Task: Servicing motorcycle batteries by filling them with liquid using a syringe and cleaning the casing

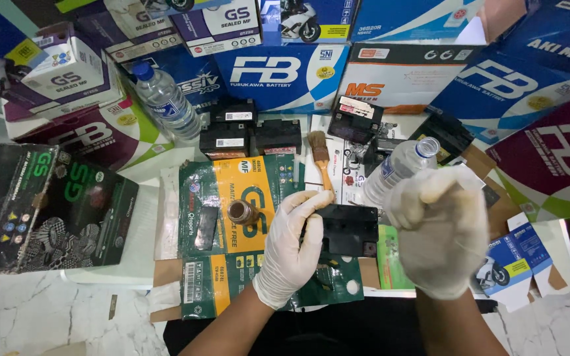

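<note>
My left hand (293,245), in a white glove, rests its fingers on the left side of a small black battery (349,229) lying on flattened green and yellow cardboard (232,198). My right hand (440,231), also gloved, grips an open clear plastic bottle (400,165) tilted up to the right, just right of the battery. A paintbrush (320,158) with an orange handle lies just beyond the battery. A small brown round cap (241,211) sits on the cardboard, left of my left hand.
Several battery boxes in blue, purple, white and dark green ring the work area. A capped water bottle (164,100) stands at the back left. Black batteries (250,135) sit behind the cardboard, another (355,118) to their right. A small blue box (512,260) lies at right.
</note>
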